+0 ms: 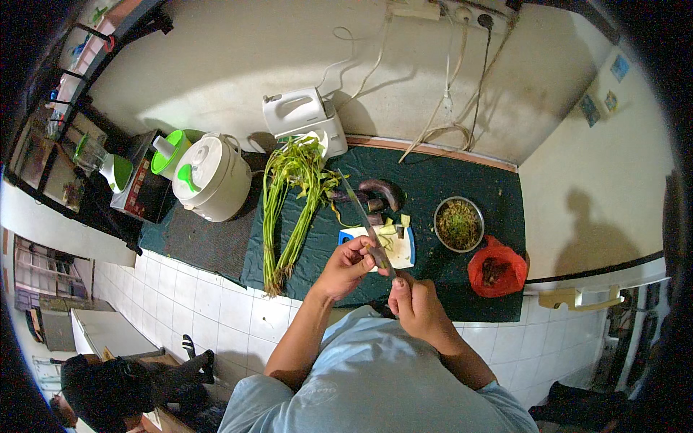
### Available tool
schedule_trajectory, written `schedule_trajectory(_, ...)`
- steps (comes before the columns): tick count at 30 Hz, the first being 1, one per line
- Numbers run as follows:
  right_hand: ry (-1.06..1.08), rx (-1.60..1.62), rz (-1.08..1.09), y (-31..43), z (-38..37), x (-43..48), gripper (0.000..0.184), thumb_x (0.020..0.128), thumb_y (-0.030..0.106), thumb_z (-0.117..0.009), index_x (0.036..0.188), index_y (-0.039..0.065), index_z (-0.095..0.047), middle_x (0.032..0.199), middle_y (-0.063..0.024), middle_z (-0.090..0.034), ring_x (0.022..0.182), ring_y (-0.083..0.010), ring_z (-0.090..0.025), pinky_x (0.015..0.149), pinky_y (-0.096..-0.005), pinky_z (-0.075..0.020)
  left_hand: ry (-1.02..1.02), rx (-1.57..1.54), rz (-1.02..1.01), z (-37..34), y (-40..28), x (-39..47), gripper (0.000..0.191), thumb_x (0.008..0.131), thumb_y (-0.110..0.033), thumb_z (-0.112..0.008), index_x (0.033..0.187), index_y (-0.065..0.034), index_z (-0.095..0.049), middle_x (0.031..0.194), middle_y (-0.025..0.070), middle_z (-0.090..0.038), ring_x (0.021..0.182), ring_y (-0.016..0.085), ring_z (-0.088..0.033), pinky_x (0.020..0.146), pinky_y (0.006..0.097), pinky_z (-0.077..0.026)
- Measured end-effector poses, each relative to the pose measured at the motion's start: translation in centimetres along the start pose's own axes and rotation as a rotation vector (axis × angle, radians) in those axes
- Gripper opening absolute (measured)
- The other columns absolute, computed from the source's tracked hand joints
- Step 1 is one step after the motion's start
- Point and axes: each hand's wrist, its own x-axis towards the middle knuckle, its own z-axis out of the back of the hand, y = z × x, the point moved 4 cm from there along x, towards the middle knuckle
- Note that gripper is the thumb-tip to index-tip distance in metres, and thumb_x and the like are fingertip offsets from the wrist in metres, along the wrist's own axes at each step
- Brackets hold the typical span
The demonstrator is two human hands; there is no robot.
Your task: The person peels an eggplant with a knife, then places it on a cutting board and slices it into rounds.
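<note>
My right hand (414,303) grips the handle end of a long kitchen knife (358,204), whose blade points up and away to the left. Near the handle, the fingers of my left hand (346,268) touch the blade and hold small yellow-green bits against it. Under the knife lies a white cutting board with blue ends (403,257), bearing pale cut vegetable pieces (387,229). Just behind the board are purple eggplants (383,189), some cut. A bunch of leafy green stalks with roots (270,233) lies to the left.
On the right stand a metal bowl of chopped greenery (459,224) and an open red plastic bag (497,268). A white rice cooker (211,178) and a white stand mixer (303,116) stand at the back left. Cords hang on the wall. Another person (119,384) is at the lower left.
</note>
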Motion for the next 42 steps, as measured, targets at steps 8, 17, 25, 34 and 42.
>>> schedule_trajectory(8, 0.007, -0.023, 0.039, 0.1, -0.5, -0.7, 0.036, 0.102, 0.021, -0.034, 0.118, -0.002, -0.057, 0.053, -0.0064, -0.053, 0.046, -0.0176, -0.054, 0.049, -0.0333, -0.0441, 0.020, -0.212, -0.017, 0.1, 0.3, -0.1, 0.025, 0.090, -0.019, -0.068, 0.108, -0.0045, -0.056, 0.090, -0.0017, -0.058, 0.084, 0.012, -0.059, 0.077, 0.0295, -0.052)
schedule_trajectory(17, -0.039, -0.081, -0.013, 0.0, -0.9, -0.8, 0.028, 0.099, 0.023, -0.045, 0.090, -0.001, -0.058, 0.062, -0.0215, -0.058, 0.055, -0.0423, -0.058, 0.051, -0.0482, -0.0426, 0.004, 0.059, -0.023, -0.1, -0.7, -0.9, 0.027, 0.088, -0.021, -0.070, 0.104, -0.0019, -0.060, 0.090, 0.0045, -0.064, 0.083, 0.016, -0.062, 0.078, 0.0326, -0.052)
schedule_trajectory(25, 0.005, 0.006, -0.006, 0.4, -1.1, -0.8, 0.032, 0.101, 0.022, -0.039, 0.108, -0.002, -0.058, 0.055, -0.0115, -0.054, 0.048, -0.0252, -0.057, 0.048, -0.0381, -0.0430, -0.035, -0.018, -0.002, 0.2, -1.1, -1.0, 0.035, 0.084, -0.035, -0.073, 0.098, -0.0058, -0.062, 0.096, 0.0053, -0.063, 0.086, 0.017, -0.059, 0.078, 0.0302, -0.046)
schedule_trajectory(34, 0.014, 0.016, -0.006, 0.2, -1.0, -1.6, 0.033, 0.100, 0.021, -0.038, 0.113, -0.001, -0.059, 0.054, -0.0077, -0.054, 0.047, -0.0196, -0.056, 0.050, -0.0347, -0.0447, -0.096, -0.201, 0.004, 0.2, -0.6, -0.8, 0.030, 0.080, -0.028, -0.078, 0.096, -0.0066, -0.065, 0.089, 0.0061, -0.066, 0.083, 0.017, -0.062, 0.073, 0.0288, -0.049)
schedule_trajectory(42, 0.012, -0.004, -0.044, -0.2, -1.1, -1.2, 0.030, 0.098, 0.018, -0.044, 0.078, -0.001, -0.055, 0.060, -0.0147, -0.059, 0.053, -0.0320, -0.061, 0.052, -0.0416, -0.0463, -0.092, -0.192, 0.013, -0.2, 0.1, -1.3, 0.030, 0.079, -0.027, -0.078, 0.096, -0.0054, -0.068, 0.095, 0.0077, -0.068, 0.087, 0.018, -0.064, 0.077, 0.0306, -0.050)
